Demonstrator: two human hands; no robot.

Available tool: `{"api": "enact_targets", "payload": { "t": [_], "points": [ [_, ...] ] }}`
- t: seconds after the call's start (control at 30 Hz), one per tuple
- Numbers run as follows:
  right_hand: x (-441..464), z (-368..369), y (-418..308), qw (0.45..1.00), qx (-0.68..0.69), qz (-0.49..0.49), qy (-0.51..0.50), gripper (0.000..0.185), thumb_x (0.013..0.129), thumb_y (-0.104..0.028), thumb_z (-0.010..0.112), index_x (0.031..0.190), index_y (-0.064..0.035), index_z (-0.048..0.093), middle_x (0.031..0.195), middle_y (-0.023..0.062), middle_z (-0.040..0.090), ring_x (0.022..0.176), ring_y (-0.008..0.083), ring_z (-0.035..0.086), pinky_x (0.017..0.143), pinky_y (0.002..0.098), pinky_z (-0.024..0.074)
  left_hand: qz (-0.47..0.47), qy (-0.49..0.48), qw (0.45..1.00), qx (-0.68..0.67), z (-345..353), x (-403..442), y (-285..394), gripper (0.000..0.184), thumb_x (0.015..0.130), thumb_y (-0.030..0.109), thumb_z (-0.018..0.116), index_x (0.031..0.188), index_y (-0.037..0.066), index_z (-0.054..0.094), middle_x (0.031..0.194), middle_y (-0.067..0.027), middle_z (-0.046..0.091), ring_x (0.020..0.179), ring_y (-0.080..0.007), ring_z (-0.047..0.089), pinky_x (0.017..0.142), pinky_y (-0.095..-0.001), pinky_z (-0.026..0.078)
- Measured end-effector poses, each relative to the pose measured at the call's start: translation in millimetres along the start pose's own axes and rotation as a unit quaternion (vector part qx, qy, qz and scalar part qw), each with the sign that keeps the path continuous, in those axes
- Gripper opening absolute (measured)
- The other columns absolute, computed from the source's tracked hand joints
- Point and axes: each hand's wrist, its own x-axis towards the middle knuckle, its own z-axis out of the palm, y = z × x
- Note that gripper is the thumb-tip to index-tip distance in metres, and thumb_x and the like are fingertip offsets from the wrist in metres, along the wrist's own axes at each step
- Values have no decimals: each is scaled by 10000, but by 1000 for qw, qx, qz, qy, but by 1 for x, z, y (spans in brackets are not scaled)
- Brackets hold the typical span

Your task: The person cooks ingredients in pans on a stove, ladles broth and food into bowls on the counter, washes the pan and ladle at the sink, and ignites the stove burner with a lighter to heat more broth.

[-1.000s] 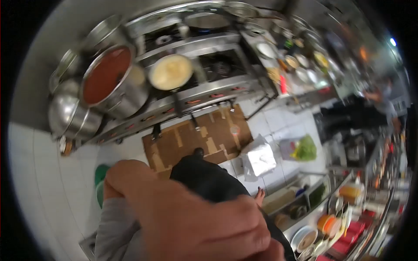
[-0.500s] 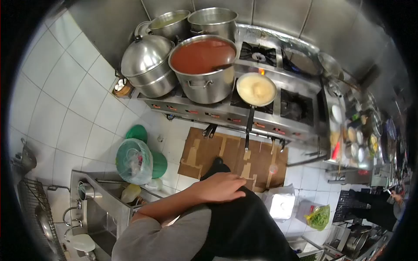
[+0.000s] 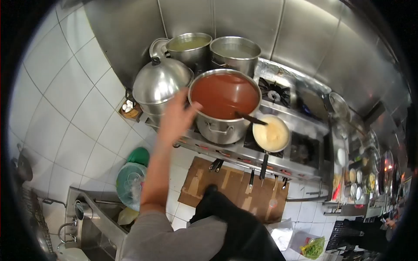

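Note:
My left hand (image 3: pixel 177 116) reaches over the stove, blurred, with fingers apart and nothing seen in it. It is in front of the gap between a domed steel steamer (image 3: pixel 160 80) and a large steel pot (image 3: pixel 224 130) of red sauce; whether it touches either is unclear. A dark utensil handle (image 3: pixel 251 118) leans over the pot's right rim. Right of the pot sits a frying pan (image 3: pixel 271 134) holding a pale yellow mixture, its black handle pointing toward me. My right hand is out of view.
Two more steel pots (image 3: pixel 235 48) stand behind. Cardboard (image 3: pixel 230 187) lies on the floor before the stove (image 3: pixel 235 155). A lined green bin (image 3: pixel 129 185) and a metal sink (image 3: pixel 93 237) are at lower left. Bowls (image 3: pixel 342 156) line the right counter; another person (image 3: pixel 368 237) stands far right.
My left hand has gone from close to the camera, then low before my apron, up to the pots with its fingers spread. The view has swung left, toward the pots and tiled wall.

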Motion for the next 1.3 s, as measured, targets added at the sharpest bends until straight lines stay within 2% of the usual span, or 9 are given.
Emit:
{"api": "enact_targets", "payload": {
  "t": [0.27, 0.37, 0.6, 0.73, 0.87, 1.03, 1.13, 1.17, 1.3],
  "points": [
    [17, 33, -28, 999, 35, 0, 16, 336, 837, -217, 635, 1067, 29, 632, 1012, 192, 673, 907, 254, 658, 782, 341, 503, -109, 83, 957, 256, -38, 157, -247, 1049, 680, 562, 732, 1456, 71, 225, 1431, -345, 233, 1337, -444, 266, 1081, -465, 285],
    [22, 48, -16, 997, 64, -30, 19, 334, 841, -219, 630, 1066, 28, 633, 1012, 189, 674, 906, 249, 658, 781, 339, 503, -171, -61, 936, 302, -14, 161, -297, 1115, 641, 596, 741, 1480, 138, 167, 1465, -325, 165, 1361, -451, 203, 1091, -496, 252],
    [33, 89, -7, 995, -65, -63, 28, 366, 865, -350, 595, 1066, -50, 658, 1034, 151, 675, 962, 261, 646, 829, 339, 493, -156, -31, 937, 311, -44, 164, -257, 902, 747, 556, 664, 1368, -28, 372, 1376, -288, 384, 1328, -403, 303, 1081, -461, 284],
    [-44, 83, -78, 995, 37, 67, 65, 328, 857, -283, 643, 1032, -7, 619, 872, 135, 675, 741, 238, 657, 629, 354, 530, -1, 79, 992, -94, -52, 143, -166, 469, 898, 274, 617, 1257, -11, 519, 1200, -173, 565, 1108, -238, 537, 942, -343, 419],
    [-64, 100, -72, 954, 228, 175, 88, 276, 867, -165, 641, 1072, 11, 587, 867, 132, 663, 674, 196, 644, 524, 310, 522, 107, -206, 917, -324, -37, 102, -93, 491, 848, 323, 672, 1203, 5, 556, 1048, -133, 640, 988, -210, 600, 895, -324, 445],
    [-102, 119, -87, 929, 299, 177, 128, 298, 878, -196, 599, 1084, 19, 610, 871, 131, 682, 691, 196, 652, 599, 312, 536, 270, -596, 663, -364, 31, 64, 3, 567, 766, 314, 749, 1197, -1, 556, 1124, -117, 639, 1008, -208, 614, 846, -335, 479],
    [-109, 158, -49, 973, 109, 21, 201, 333, 844, -260, 600, 1026, 15, 648, 852, 151, 688, 720, 238, 662, 667, 343, 540, 187, -744, 533, -356, 86, 12, 25, 447, 838, 217, 691, 1217, 27, 552, 1134, -115, 637, 1018, -212, 612, 856, -335, 474],
    [-116, 158, -63, 943, 197, 164, 214, 348, 834, -282, 563, 1013, -3, 669, 885, 188, 687, 780, 269, 666, 734, 352, 524, 192, -752, 523, -353, 107, -10, 27, 447, 838, 217, 691, 1217, 27, 552, 1134, -115, 637, 1018, -212, 612, 856, -335, 474],
    [-136, 176, -34, 949, 183, 203, 157, 367, 800, -307, 578, 1031, -40, 681, 900, 197, 688, 863, 274, 661, 759, 356, 519, 179, -822, 486, -235, 185, -89, 13, 379, 922, 268, 573, 1204, 15, 565, 1125, -115, 626, 1023, -189, 581, 907, -311, 433]
  ]
}}
